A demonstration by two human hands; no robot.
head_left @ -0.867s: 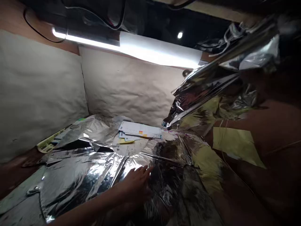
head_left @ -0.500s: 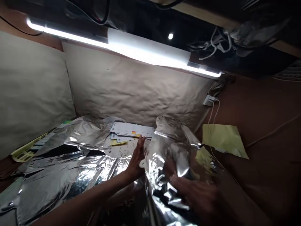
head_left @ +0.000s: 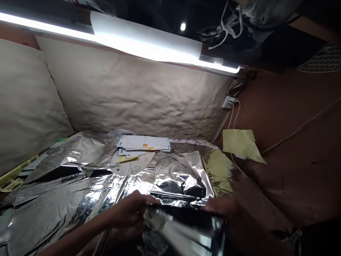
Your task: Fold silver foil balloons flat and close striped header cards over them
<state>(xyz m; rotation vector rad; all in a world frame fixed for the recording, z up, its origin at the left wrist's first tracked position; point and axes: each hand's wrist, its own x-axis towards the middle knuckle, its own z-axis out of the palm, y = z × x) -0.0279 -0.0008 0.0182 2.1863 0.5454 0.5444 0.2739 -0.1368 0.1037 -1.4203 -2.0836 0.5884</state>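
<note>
A shiny silver foil piece (head_left: 186, 231), blurred by motion, hangs at the bottom middle of the view with a dark upper edge; I cannot tell whether it is a sheet or a bag. My left hand (head_left: 130, 211) grips its left end, fingers closed. At the other end, my right hand (head_left: 225, 209) is dim and smeared but closed on the same edge. Just beyond both hands lies a crinkled silver foil sheet (head_left: 181, 174), flat on the foil-covered surface. Behind it sits a stack of white printed papers (head_left: 144, 142) with yellow slips.
More silver foil (head_left: 53, 206) spreads over the surface to the left, beside a yellow plastic basket (head_left: 16, 177). Yellow paper (head_left: 241, 144) hangs at the right wall, near an outlet (head_left: 229, 102) with white cables. A lit tube lamp (head_left: 149, 46) runs overhead.
The raised foil between my hands has come down toward me, and both hands now grip its edge. The flat foil and patterned strip behind are now exposed. The view has shifted right.
</note>
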